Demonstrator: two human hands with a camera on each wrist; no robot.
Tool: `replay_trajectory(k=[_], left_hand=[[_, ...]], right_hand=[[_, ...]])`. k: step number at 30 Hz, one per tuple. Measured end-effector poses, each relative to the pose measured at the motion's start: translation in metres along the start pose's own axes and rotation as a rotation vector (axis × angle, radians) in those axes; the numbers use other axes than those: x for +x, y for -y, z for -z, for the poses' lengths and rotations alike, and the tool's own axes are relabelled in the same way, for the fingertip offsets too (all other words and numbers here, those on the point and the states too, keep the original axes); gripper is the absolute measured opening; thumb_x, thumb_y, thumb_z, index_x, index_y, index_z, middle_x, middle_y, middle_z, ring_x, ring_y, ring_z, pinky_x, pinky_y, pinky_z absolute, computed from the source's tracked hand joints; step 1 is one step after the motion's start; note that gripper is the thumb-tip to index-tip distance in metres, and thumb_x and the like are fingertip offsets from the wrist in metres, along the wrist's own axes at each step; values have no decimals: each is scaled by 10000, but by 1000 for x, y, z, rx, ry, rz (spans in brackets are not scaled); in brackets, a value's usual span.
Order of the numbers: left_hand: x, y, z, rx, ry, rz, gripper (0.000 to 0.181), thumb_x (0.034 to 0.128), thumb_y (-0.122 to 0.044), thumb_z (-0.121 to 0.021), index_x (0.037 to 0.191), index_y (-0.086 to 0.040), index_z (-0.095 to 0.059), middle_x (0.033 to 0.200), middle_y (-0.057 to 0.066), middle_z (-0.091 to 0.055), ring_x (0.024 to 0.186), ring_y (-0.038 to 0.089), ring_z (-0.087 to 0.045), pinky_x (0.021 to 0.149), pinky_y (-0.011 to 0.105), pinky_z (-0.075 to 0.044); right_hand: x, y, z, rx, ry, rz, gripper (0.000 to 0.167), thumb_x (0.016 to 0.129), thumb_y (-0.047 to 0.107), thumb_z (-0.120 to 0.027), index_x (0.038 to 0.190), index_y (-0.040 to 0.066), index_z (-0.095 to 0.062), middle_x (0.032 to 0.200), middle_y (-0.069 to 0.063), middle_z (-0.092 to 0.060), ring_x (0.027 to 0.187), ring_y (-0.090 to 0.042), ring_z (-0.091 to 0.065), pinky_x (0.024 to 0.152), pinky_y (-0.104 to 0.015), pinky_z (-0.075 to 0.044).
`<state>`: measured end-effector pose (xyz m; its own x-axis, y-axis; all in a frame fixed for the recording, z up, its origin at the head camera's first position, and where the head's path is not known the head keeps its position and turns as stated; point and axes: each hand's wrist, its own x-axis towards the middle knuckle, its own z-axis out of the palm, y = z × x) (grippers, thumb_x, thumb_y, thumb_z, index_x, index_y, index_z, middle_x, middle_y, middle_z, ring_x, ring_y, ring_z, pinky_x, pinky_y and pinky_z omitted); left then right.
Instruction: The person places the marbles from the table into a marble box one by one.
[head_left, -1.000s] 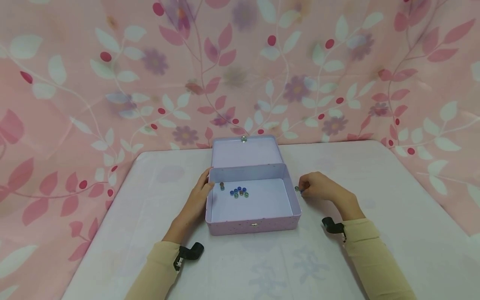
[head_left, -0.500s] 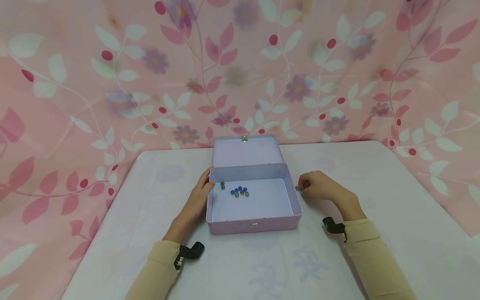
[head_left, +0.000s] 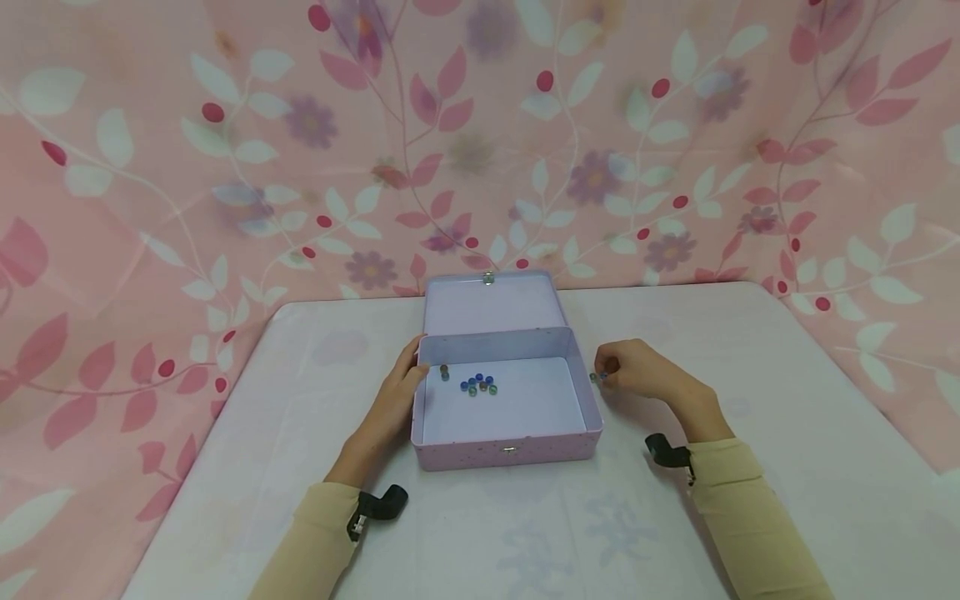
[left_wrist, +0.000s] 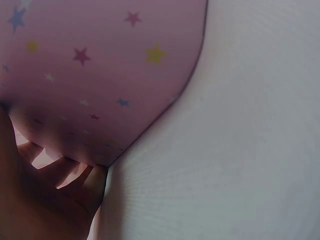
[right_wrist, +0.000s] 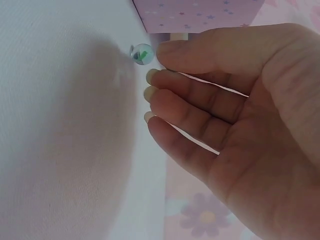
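An open lilac tin box [head_left: 508, 454], patterned with stars, stands on the table, its lid leaning back. My left hand [head_left: 396, 393] grips its left side, thumb over the rim; in the left wrist view its fingers [left_wrist: 60, 170] lie against the starred outer wall. Several blue, green and brown marbles [head_left: 478, 384] lie on the box floor, with two more [head_left: 445, 372] near its left wall. Right of the box, my right hand [head_left: 637, 368] is down at the table. A green-swirled clear marble [right_wrist: 143, 54] lies just off its thumb tip. A blue marble [head_left: 603, 376] shows at its fingertips; whether it is pinched is unclear.
The white-clothed table [head_left: 285, 375] extends around the box. Pink floral cloth [head_left: 480, 150] hangs behind it. Each wrist carries a small black camera, one left [head_left: 384, 503] and one right [head_left: 666, 451].
My right hand has edged slightly left towards the box, and the blue marble at its fingertips sits a little farther back than before. The left hand and the box have not moved.
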<state>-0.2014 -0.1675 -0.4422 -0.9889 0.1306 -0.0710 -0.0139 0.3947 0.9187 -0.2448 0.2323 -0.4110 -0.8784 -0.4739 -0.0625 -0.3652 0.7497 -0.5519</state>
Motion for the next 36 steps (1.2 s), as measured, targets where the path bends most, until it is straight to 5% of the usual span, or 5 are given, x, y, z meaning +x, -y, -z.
replay_trajectory(k=[6,36], left_hand=[[3,11,-3,17,-30,-37,548,1043,-426,-325,1564,-433,-156,1665,-59,-188,1547,270,-188,1203,614,-188],[1,10,-4,12,-35,-32,557,1038,-431,-328,1567,-429,-154,1665,-79,-180,1550,253,-181,1206,607,-193]], right_hand=[[0,0,-2,8,-6,-1,127,763,-29,-667,867,44,-662,785,-34,-625,724,-154,-533,640,-284,-459],[0,5,1,-29,-42,9,145,775,-20,-650,899,50,-674,801,-40,-634,742,-172,-543,653,-300,-471]])
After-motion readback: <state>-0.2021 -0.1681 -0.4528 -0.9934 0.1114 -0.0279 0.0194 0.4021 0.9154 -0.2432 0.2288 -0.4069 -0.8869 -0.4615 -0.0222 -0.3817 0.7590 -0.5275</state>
